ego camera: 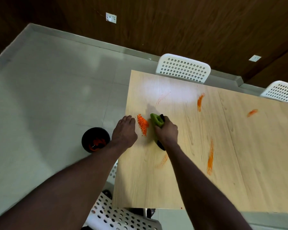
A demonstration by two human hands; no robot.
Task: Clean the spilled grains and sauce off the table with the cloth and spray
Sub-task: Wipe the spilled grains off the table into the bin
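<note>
While the left hand (124, 128) lies palm down at the left edge of the table (156, 183), fingers loosely together and holding nothing, its fingertips sit just beside a small pile of orange grains (142, 124). On the other side of that pile the right hand (167, 132) is wrapped around a green object (156, 121) with black at both ends, pressed onto the tabletop; whether it is a cloth or some other wiper I cannot tell. Orange sauce smears mark the pale wood further out: a long streak (210, 157) lower right of the right hand, a shorter one (200, 102) toward the upper middle, another (252, 112) at the right, and a faint smudge (163, 161) beside the right forearm. Left of the table, on the grey tiled floor (48, 97), stands a black bin (90, 136) with orange inside. White perforated chairs stand at the table's far side (183, 68), at the right edge of the frame (281, 92) and at the bottom (116, 214).
</note>
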